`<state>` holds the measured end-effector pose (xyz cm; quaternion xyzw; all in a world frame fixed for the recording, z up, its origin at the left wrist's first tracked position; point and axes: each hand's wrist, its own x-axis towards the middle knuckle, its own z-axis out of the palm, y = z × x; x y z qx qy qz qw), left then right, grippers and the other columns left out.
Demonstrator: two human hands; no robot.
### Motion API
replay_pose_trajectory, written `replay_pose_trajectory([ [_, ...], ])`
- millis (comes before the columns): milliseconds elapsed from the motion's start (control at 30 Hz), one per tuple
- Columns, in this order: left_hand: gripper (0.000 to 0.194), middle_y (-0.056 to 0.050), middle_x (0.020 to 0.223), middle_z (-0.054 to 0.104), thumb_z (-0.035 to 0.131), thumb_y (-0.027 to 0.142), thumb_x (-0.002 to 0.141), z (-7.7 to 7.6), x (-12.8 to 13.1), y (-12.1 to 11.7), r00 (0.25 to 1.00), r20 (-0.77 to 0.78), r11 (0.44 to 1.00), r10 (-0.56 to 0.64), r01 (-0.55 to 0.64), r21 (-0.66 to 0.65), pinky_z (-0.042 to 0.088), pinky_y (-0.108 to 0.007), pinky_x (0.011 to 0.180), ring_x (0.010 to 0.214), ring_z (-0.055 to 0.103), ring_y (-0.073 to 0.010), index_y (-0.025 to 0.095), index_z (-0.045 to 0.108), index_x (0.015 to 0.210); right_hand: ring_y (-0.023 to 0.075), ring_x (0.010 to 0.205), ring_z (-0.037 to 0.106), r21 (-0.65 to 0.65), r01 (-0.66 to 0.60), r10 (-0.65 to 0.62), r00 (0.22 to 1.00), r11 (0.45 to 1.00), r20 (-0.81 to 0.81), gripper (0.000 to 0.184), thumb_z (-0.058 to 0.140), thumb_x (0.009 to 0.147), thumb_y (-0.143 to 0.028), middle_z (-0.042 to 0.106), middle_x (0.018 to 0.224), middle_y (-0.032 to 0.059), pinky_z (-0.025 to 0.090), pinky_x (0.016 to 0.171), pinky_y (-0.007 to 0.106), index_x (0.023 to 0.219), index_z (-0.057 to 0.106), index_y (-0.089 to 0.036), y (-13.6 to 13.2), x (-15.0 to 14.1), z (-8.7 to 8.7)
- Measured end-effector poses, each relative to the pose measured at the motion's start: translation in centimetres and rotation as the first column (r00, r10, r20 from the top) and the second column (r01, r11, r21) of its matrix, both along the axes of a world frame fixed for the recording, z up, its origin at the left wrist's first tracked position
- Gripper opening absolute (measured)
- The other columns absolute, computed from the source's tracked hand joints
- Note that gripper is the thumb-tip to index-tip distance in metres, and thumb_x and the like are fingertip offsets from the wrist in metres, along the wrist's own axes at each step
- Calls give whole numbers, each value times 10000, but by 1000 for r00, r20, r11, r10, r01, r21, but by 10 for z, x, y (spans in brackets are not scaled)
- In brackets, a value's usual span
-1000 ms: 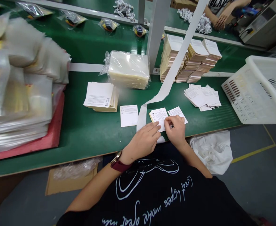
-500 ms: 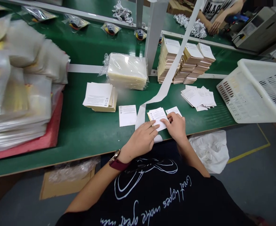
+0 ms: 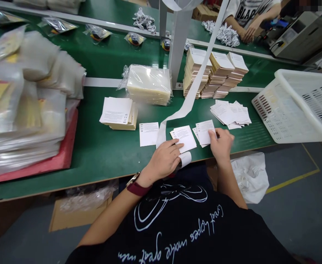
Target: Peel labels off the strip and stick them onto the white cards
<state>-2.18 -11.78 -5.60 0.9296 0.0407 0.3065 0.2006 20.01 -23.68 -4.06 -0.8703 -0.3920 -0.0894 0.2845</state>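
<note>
My left hand [image 3: 165, 158] lies with its fingers stretched over the left edge of a small stack of printed cards [image 3: 187, 138]. Between thumb and fingers, my right hand [image 3: 221, 143] pinches the right edge of a white printed card [image 3: 204, 131], which overlaps other cards just right of the stack. A single card [image 3: 149, 134] lies flat to the left. The long white paper strip [image 3: 187, 104] hangs down from above and runs under my left hand; its curled end [image 3: 186, 158] shows by the table edge.
A thicker card stack [image 3: 116, 111], a wrapped pack of clear bags [image 3: 149, 82] and tall card piles [image 3: 197, 69] stand farther back. Loose cards [image 3: 230, 113] lie before a white basket [image 3: 295, 106]. Bagged goods [image 3: 26, 121] fill the left. Across the bench, a person's hands [image 3: 247, 35] rest together.
My right hand has moved right, away from the stack, carrying a card onto the cards beside it. My left hand stays on the stack with little movement.
</note>
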Motion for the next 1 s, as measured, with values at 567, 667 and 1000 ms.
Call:
replay_pose_trajectory([
  [567, 226, -69, 895, 740, 465, 71, 833, 0, 0, -1, 994, 77, 996, 73, -69, -57, 544, -448, 840, 983, 654, -252, 150, 674, 862, 170, 785, 580, 394, -480, 621, 623, 784, -475, 107, 596, 896, -266, 637, 792, 4, 456, 771, 337, 795, 608, -232, -10, -74, 10],
  [667, 219, -64, 897, 738, 468, 65, 845, 2, 0, -1, 995, 44, 995, 90, -89, -44, 557, -445, 846, 979, 660, -244, 150, 669, 850, 198, 837, 568, 313, -516, 593, 769, 797, -240, 160, 493, 930, -253, 631, 830, 26, 432, 837, 404, 782, 552, -237, -14, -80, 13],
  [1000, 137, -133, 1048, 728, 526, 65, 859, 2, -1, -6, 997, 1, 990, 73, -72, 124, 595, -432, 917, 1131, 658, -266, 89, 660, 875, 184, 777, 573, 473, -161, 303, 922, 866, -241, 127, 461, 919, -348, 573, 825, 35, 486, 750, 360, 869, 509, -242, -4, -42, 24],
])
